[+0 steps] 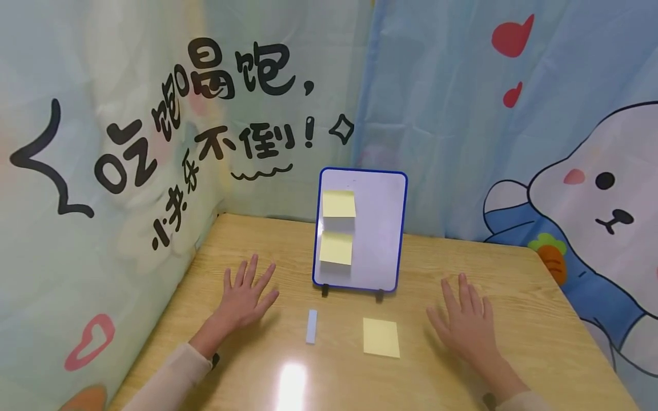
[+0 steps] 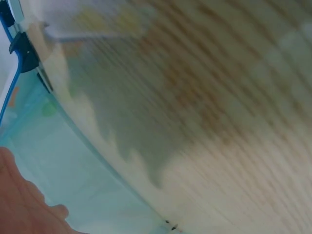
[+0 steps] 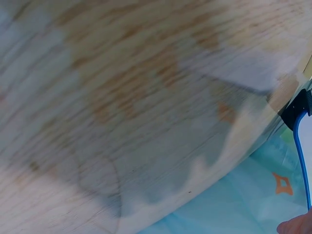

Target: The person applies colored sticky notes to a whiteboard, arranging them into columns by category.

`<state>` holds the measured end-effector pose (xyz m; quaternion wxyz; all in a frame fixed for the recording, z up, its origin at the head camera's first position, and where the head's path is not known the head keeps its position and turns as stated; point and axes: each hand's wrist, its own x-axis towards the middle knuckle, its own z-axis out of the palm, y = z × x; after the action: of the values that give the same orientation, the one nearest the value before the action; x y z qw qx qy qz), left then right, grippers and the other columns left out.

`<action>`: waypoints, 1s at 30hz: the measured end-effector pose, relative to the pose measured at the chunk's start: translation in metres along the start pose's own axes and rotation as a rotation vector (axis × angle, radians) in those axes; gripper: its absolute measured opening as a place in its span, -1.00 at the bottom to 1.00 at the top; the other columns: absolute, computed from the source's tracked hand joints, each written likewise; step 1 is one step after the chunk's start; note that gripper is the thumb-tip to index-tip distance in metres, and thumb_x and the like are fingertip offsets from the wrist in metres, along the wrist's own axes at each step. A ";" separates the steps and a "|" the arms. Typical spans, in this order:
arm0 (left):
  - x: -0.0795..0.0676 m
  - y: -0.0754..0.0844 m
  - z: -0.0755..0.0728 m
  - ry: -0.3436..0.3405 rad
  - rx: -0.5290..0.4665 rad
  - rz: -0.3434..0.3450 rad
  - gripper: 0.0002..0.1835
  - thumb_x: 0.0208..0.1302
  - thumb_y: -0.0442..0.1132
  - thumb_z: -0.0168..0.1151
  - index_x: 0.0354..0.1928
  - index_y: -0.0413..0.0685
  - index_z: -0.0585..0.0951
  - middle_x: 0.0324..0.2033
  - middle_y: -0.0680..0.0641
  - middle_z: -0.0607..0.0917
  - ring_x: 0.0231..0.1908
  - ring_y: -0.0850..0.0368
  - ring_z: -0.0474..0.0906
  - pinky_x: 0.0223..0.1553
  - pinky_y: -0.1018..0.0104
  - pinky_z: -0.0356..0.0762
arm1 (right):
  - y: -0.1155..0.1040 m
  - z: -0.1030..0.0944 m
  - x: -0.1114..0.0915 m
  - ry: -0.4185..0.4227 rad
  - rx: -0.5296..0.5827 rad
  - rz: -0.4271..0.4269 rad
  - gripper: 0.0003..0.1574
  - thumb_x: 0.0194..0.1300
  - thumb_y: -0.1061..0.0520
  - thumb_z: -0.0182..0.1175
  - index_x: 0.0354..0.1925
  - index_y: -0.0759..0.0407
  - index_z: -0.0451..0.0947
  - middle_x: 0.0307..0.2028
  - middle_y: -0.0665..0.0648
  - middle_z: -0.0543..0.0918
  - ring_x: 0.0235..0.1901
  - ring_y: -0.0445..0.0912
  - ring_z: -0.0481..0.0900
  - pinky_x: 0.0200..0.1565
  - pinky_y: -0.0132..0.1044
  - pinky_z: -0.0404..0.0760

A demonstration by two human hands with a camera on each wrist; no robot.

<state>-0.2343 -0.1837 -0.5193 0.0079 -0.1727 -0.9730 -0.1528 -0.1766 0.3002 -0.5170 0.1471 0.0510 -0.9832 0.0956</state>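
A: What's at far left?
B: The left hand [image 1: 245, 302], fingers spread wide, holding nothing, over the table [image 1: 421, 377].
A: Then?
B: A pale strip [image 1: 311, 326], flat on the table, near that hand.
A: And the board [image 1: 377, 234]?
B: Standing behind the strip, with an upper note [image 1: 338, 204] and lower note [image 1: 336, 248] on its left half.
A: After that?
B: A loose yellow note [image 1: 381, 338], flat before the board; then the right hand [image 1: 469, 325], fingers extended, thumb apart, nothing held.
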 end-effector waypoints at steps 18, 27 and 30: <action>-0.003 0.005 0.001 0.042 -0.009 0.012 -0.27 0.47 0.25 -0.13 0.57 0.29 -0.02 0.57 -0.23 -0.17 0.54 -0.31 -0.19 0.39 -0.47 -0.35 | -0.015 -0.001 0.006 0.043 0.008 -0.061 -0.12 0.41 -0.23 0.06 0.45 0.26 0.18 0.49 0.47 0.02 0.38 0.43 0.08 0.29 0.46 0.00; -0.005 0.012 0.001 0.038 -0.006 0.016 -0.27 0.48 0.25 -0.15 0.57 0.26 0.00 0.57 -0.24 -0.15 0.53 -0.31 -0.17 0.39 -0.46 -0.34 | -0.062 -0.008 0.018 0.077 0.065 -0.158 -0.19 0.30 -0.08 0.21 0.36 0.33 0.30 0.43 0.51 0.16 0.36 0.39 0.18 0.28 0.40 0.11; -0.006 0.015 0.002 0.032 0.010 0.017 -0.27 0.47 0.27 -0.17 0.57 0.27 -0.01 0.57 -0.24 -0.15 0.54 -0.30 -0.17 0.40 -0.45 -0.34 | -0.080 -0.003 0.024 0.081 0.074 -0.201 -0.18 0.30 -0.08 0.22 0.36 0.33 0.31 0.43 0.48 0.18 0.36 0.35 0.19 0.30 0.37 0.13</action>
<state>-0.2237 -0.1716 -0.5169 0.0257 -0.1785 -0.9720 -0.1506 -0.1885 0.2210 -0.4931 0.1937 0.1507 -0.9621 0.1188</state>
